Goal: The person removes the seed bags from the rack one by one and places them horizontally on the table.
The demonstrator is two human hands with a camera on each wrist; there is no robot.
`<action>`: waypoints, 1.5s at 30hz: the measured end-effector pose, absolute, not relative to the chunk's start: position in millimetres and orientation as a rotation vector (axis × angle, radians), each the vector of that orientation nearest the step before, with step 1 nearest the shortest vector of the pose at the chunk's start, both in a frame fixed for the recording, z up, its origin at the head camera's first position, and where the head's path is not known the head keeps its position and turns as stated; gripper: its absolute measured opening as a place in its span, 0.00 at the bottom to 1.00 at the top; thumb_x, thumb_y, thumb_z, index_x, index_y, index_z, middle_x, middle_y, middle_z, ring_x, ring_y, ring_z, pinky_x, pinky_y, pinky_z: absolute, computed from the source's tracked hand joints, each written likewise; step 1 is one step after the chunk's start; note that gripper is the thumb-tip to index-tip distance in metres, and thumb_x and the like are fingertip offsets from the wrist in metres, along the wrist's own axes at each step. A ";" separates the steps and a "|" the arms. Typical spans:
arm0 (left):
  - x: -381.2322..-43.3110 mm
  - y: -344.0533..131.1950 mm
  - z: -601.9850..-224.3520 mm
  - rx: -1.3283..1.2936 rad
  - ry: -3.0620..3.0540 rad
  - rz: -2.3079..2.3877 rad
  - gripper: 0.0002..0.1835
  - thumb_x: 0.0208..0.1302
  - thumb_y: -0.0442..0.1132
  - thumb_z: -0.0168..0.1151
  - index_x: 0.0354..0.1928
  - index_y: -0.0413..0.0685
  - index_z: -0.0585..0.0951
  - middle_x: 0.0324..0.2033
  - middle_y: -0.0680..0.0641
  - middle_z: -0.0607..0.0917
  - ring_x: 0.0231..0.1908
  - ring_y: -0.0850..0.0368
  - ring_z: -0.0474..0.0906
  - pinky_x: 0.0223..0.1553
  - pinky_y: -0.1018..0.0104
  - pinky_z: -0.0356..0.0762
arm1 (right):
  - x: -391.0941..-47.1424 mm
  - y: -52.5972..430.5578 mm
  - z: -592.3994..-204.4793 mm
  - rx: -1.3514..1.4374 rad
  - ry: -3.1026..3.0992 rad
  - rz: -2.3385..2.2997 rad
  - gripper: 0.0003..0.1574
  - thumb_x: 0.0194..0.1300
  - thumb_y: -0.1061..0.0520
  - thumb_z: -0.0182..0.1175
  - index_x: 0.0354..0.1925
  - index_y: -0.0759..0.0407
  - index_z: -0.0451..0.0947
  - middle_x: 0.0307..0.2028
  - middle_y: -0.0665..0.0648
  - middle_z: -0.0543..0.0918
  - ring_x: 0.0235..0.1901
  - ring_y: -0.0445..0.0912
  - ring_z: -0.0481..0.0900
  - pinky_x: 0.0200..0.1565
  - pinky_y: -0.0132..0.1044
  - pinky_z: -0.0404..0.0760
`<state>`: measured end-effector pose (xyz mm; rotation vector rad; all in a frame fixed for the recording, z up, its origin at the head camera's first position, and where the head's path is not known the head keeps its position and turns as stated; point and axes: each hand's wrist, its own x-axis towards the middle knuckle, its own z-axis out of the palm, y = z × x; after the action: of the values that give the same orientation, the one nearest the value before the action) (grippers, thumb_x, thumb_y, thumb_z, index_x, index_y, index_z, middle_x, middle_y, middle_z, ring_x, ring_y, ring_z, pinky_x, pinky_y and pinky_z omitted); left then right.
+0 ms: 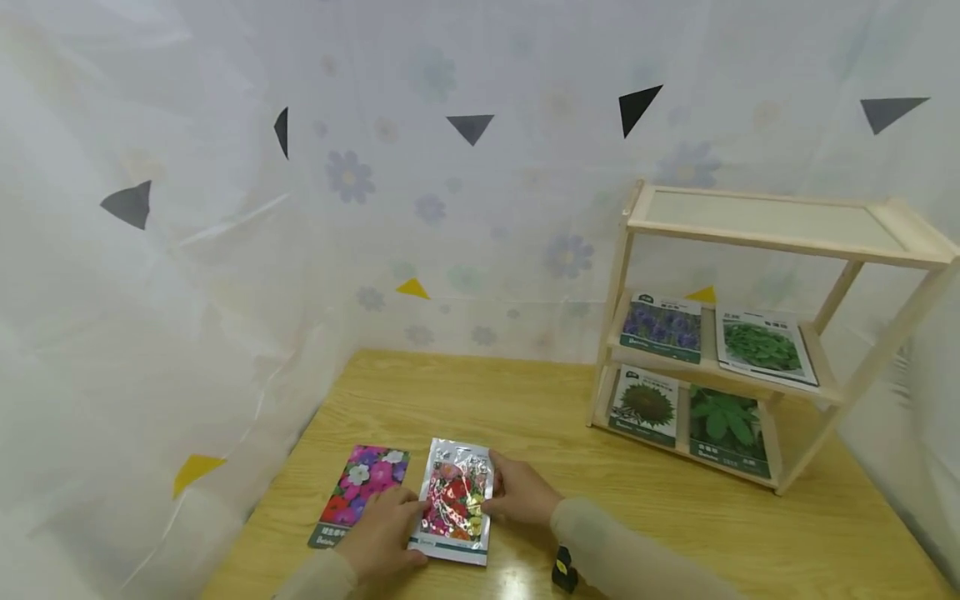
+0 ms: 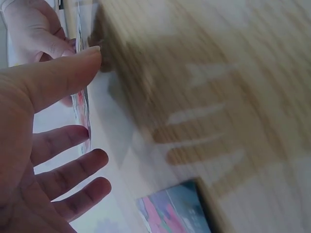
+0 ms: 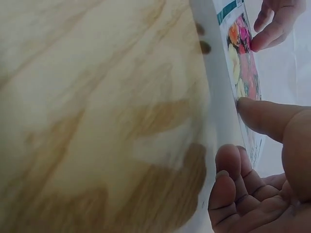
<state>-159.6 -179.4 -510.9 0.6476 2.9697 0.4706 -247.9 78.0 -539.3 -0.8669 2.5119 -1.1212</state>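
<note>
A shiny seed packet (image 1: 453, 504) with a picture of red, pink and yellow flowers is between both hands at the front of the table. My left hand (image 1: 386, 529) holds its lower left edge, thumb and index finger at the packet in the left wrist view. Its other fingers (image 2: 73, 174) are spread. On the right edge, my right hand (image 1: 525, 492) pinches the packet, with the thumb (image 3: 267, 116) on the printed face. A second seed packet (image 1: 352, 492), showing pink, purple and white flowers, lies flat to the left, partly hidden by the left hand.
A wooden shelf rack (image 1: 780, 242) stands at the right. Its middle level bears a purple-flower packet (image 1: 663, 325) and a green-leaf packet (image 1: 761, 342); below are a sunflower packet (image 1: 645, 404) and another leafy packet (image 1: 723, 425). A white patterned curtain (image 1: 480, 208) hangs behind the wooden table (image 1: 480, 392).
</note>
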 end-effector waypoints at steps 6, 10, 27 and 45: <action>-154.4 -184.9 -511.3 0.606 2.963 0.421 0.40 0.38 0.60 0.70 0.54 0.47 0.77 0.46 0.50 0.76 0.51 0.46 0.67 0.54 0.33 0.54 | -247.8 66.3 -543.1 -0.871 2.536 -1.070 0.53 0.50 0.51 0.69 0.66 0.67 0.54 0.24 0.45 0.73 0.21 0.36 0.69 0.24 0.29 0.71; -151.7 -185.8 -507.4 0.603 2.961 0.395 0.39 0.39 0.57 0.71 0.54 0.45 0.77 0.45 0.49 0.76 0.52 0.44 0.66 0.52 0.29 0.53 | -246.6 61.6 -542.3 -0.865 2.549 -1.054 0.52 0.50 0.51 0.69 0.65 0.67 0.55 0.22 0.44 0.72 0.19 0.36 0.68 0.21 0.29 0.69; -151.8 -190.2 -513.3 0.646 2.976 0.234 0.37 0.42 0.65 0.66 0.50 0.47 0.80 0.51 0.46 0.73 0.55 0.44 0.64 0.51 0.28 0.52 | -244.6 47.8 -541.2 -0.788 2.680 -0.739 0.48 0.51 0.38 0.65 0.62 0.62 0.65 0.45 0.55 0.79 0.44 0.48 0.77 0.44 0.40 0.76; -150.4 -196.7 -513.9 0.634 2.961 0.213 0.34 0.43 0.63 0.67 0.48 0.48 0.80 0.47 0.48 0.76 0.55 0.44 0.66 0.51 0.27 0.51 | -241.6 40.9 -548.7 -0.828 2.781 -0.529 0.52 0.50 0.25 0.56 0.65 0.51 0.62 0.57 0.56 0.72 0.56 0.52 0.70 0.54 0.48 0.70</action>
<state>-150.4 -196.7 -513.9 0.6342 2.9612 0.2129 -241.6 40.9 -548.7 -0.8278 2.7807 -0.5291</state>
